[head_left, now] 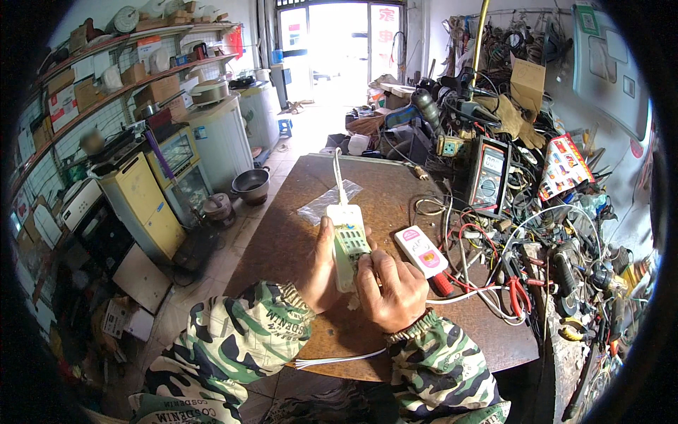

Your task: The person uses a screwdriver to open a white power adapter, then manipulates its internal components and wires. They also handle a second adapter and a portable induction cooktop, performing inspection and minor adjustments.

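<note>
Above the middle of the table, my left hand [319,274] is closed round a white power strip [350,238] held lengthwise. Its face shows rows of dark slots, with a bit of blue and yellow near the top end. From that end a white cord [340,177] runs toward the table's far edge. My right hand [393,288] bends over the strip's lower right side, thumb and fingers pinched together against it. Whatever lies between those fingertips is hidden. To the right of the right hand rests a white box with pink labels [421,251], beside a red-handled tool [443,285].
A clear plastic bag [330,201] lies on the brown table [275,244]. White strips [339,360] sit at its near edge. On the right, a multimeter [489,175] stands before piled cables, pliers [575,329] and red-handled cutters [519,297]. A black pot [251,185] is on the floor, left.
</note>
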Available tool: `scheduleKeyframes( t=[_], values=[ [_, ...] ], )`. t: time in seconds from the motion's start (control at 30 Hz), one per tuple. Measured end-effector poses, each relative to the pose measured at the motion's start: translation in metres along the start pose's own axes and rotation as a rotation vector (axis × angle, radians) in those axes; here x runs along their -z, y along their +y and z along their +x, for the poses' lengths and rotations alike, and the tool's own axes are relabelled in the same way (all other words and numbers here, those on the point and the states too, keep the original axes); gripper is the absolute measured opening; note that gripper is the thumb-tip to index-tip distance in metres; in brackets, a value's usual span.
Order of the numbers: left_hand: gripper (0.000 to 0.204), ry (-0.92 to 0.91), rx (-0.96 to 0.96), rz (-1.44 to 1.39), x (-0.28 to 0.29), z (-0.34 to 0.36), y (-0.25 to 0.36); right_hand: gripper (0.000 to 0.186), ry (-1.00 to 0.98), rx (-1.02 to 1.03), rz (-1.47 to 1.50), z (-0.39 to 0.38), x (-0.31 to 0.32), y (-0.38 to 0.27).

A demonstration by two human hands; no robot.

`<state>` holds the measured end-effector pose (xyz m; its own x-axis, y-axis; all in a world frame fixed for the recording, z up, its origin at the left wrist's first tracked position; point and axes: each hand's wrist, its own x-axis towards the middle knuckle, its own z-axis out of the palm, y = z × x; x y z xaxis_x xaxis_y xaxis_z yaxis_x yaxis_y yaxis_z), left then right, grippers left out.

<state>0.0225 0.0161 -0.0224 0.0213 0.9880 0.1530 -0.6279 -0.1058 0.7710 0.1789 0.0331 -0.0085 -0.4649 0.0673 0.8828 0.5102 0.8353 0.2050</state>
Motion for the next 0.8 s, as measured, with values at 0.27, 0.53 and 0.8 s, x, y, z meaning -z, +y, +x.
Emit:
scheduleKeyframes(
  t=[0.27,0.53,0.8],
  values=[
    [0.073,0.020,0.054,0.022,-0.006,-0.005,0.004,0.025,-0.002,0.030,-0.022,0.003,0.004,-0.003],
    [0.072,-0.023,0.023,0.030,0.003,-0.002,-0.002,0.023,-0.064,0.041,0.023,0.003,0.004,0.000],
    [0.054,-0.034,0.043,0.005,0.004,-0.001,-0.003,0.026,-0.113,-0.021,0.144,0.004,0.008,0.007]
  ],
)
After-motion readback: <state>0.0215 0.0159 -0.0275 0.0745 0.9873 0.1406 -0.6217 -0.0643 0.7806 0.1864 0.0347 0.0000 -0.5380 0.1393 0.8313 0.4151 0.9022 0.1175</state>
